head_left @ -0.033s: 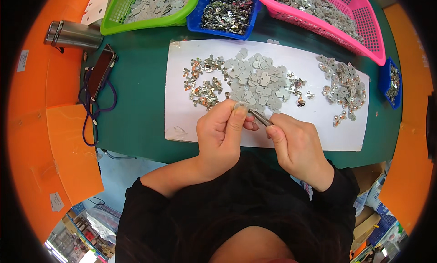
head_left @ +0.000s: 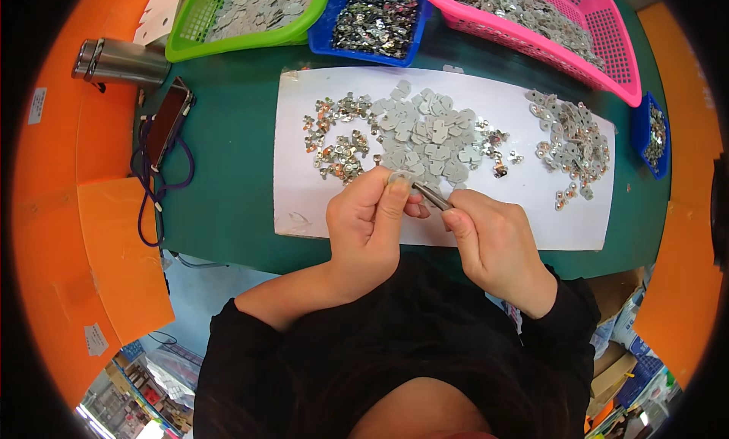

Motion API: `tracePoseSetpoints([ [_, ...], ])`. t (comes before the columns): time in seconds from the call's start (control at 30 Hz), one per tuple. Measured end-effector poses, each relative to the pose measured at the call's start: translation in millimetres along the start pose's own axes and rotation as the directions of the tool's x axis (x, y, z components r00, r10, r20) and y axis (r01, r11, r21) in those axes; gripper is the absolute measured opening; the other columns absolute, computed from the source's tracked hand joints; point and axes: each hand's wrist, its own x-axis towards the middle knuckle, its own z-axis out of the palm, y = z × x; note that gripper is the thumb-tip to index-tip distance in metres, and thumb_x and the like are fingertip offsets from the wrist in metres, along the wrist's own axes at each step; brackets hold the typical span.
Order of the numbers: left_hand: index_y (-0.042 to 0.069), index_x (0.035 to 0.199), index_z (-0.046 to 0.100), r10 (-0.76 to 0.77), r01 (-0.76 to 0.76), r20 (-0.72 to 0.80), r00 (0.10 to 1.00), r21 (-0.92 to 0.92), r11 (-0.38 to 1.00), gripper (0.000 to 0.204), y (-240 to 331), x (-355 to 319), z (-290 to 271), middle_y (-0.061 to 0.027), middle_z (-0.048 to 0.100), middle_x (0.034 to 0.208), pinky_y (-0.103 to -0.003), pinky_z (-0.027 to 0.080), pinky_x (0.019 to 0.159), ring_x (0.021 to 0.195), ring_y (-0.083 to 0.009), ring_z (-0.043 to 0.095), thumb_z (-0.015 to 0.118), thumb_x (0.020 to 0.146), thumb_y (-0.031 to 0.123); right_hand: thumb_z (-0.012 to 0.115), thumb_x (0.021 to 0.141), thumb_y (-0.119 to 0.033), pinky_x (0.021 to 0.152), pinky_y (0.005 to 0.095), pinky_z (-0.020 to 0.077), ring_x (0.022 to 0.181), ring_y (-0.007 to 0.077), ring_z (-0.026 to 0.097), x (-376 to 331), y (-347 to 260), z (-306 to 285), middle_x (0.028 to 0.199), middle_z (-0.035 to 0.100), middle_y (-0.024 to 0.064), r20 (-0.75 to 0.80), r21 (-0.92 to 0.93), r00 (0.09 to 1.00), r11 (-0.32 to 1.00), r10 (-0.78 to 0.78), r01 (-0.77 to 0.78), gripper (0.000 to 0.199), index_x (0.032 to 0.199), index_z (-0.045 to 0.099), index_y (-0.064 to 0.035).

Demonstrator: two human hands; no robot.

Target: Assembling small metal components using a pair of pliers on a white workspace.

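My left hand [head_left: 368,219] is closed, pinching a small pale grey plate [head_left: 402,176] between thumb and forefinger. My right hand [head_left: 497,238] is wrapped round a slim metal tool that looks like tweezers [head_left: 433,195]; its tip meets the plate at my left fingertips. Fingers cover most of the plate and the tool's rear end. Just beyond both hands lies a heap of flat grey plates [head_left: 429,131] on a white board [head_left: 304,203]. Small shiny metal clips [head_left: 342,154] lie left of that heap, and a few more clips [head_left: 497,139] lie to its right.
Plates with shiny clips [head_left: 573,139] are piled at the board's right. Behind stand a green basket [head_left: 243,48], a blue tray [head_left: 364,57] and a pink basket [head_left: 531,55], all filled with parts. A small blue tray [head_left: 648,162], a phone [head_left: 168,124] and a steel flask [head_left: 129,61] flank the board.
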Motion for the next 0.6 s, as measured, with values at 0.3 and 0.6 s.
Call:
tracePoseSetpoints([
  [0.3, -0.004, 0.088, 0.059, 0.058, -0.072, 0.087, 0.995, 0.167, 0.983, 0.019, 8.9, 6.5, -4.5, -0.0082, 0.063, 0.079, -0.025, 0.049, 0.065, 0.072, -0.0122, 0.061, 0.049, 0.101, 0.006, 0.062, 0.091, -0.017, 0.054, 0.0403, 0.0438, 0.061, 0.0340, 0.056, -3.1, 3.7, -5.2, 0.070, 0.054, 0.0120, -0.143, -0.160, 0.986, 0.985, -0.086, 0.063, 0.016, 0.082, 0.056, -0.0042],
  [0.6, -0.001, 0.088, 0.066, 0.059, -0.317, 0.525, 0.849, 0.417, 0.852, 0.009, 21.3, 30.0, -25.2, -0.0090, 0.065, 0.079, -0.027, 0.045, 0.060, 0.068, -0.0178, 0.062, 0.059, 0.092, 0.003, 0.064, 0.088, -0.029, 0.054, 0.0369, 0.0414, 0.061, 0.0270, 0.054, -19.8, 26.3, -10.6, 0.072, 0.053, 0.0079, -0.184, -0.432, 0.949, 0.888, -0.257, 0.157, 0.024, 0.081, 0.057, -0.0073],
])
